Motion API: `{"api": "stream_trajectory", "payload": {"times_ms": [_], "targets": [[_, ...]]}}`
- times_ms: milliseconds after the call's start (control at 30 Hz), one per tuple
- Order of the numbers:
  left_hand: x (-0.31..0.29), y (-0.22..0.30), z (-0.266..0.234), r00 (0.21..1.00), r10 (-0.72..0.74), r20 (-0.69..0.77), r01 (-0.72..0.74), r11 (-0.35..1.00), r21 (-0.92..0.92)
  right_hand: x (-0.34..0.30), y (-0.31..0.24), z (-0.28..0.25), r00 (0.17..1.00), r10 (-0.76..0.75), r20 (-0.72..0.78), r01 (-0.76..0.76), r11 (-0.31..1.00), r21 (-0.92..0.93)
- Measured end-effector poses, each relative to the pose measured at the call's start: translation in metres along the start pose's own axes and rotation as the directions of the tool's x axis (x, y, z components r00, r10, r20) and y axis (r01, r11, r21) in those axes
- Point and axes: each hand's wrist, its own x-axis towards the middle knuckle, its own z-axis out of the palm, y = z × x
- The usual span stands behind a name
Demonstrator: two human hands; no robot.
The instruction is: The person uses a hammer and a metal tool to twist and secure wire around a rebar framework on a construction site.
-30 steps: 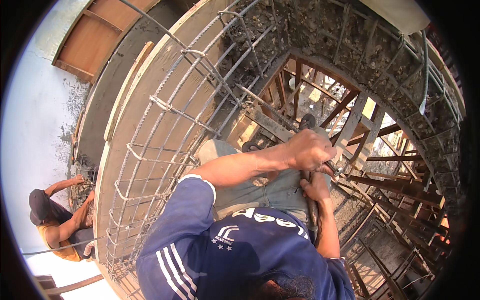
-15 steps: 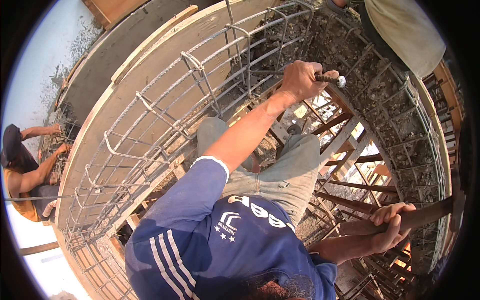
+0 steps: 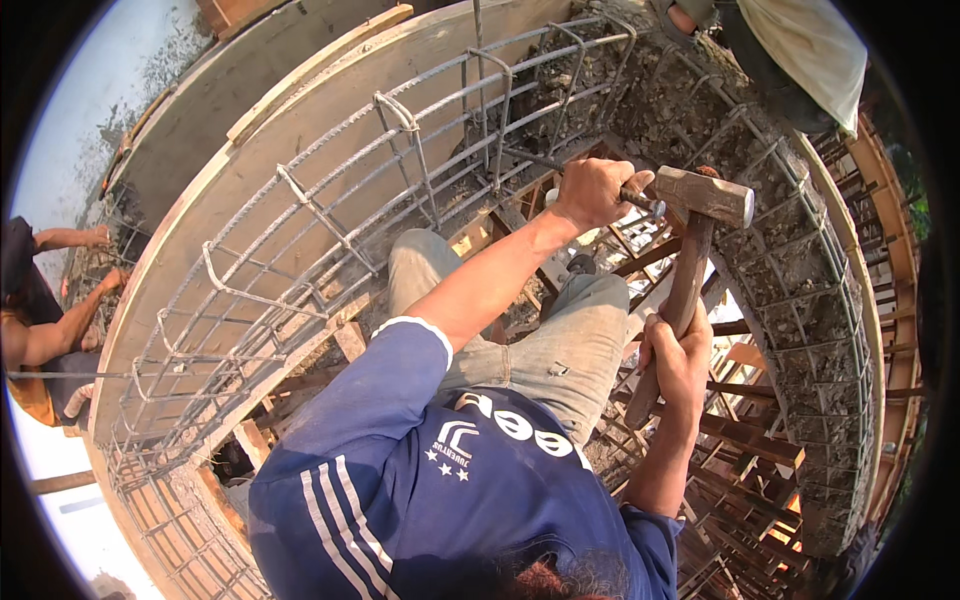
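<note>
My left hand point(image 3: 595, 192) is wrapped round a dark steel rod point(image 3: 530, 158). The rod's struck-looking bright end pokes out past my fist, while its other end reaches left toward the rebar cage point(image 3: 345, 238). In my right hand point(image 3: 682, 358) is the wooden handle point(image 3: 688, 278) of a sledgehammer. Its heavy, worn metal head point(image 3: 712, 198) is just right of the rod's end; I cannot tell if they touch. Rough, broken concrete point(image 3: 785, 215) with bare bars lies beyond the hammer.
Curved formwork panels point(image 3: 330, 125) stand behind the cage. Below my legs, wooden props point(image 3: 765, 440) cross an open drop. Another person point(image 3: 50, 320) works at the far left. A further person's pale-clothed leg point(image 3: 805, 50) is at the upper right.
My right hand has swung the sledgehammer from the lower right up and inward to the rod's end. My left hand has dipped slightly, still gripping the rod. The view has shifted a little.
</note>
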Motion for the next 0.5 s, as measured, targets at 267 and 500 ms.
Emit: {"api": "stream_trajectory", "payload": {"times_ms": [267, 500], "targets": [[0.015, 0.003, -0.002, 0.998, -0.058, 0.034, 0.057, 0.998, 0.007, -0.029, -0.040, -0.031, 0.855, -0.402, -0.326, 0.468, 0.870, 0.155], [-0.008, 0.005, 0.012, 0.997, -0.020, 0.079, 0.019, 1.000, 0.016, -0.016, 0.087, -0.017, 0.996, 0.046, -0.079, -0.048, 0.998, -0.031]]}}
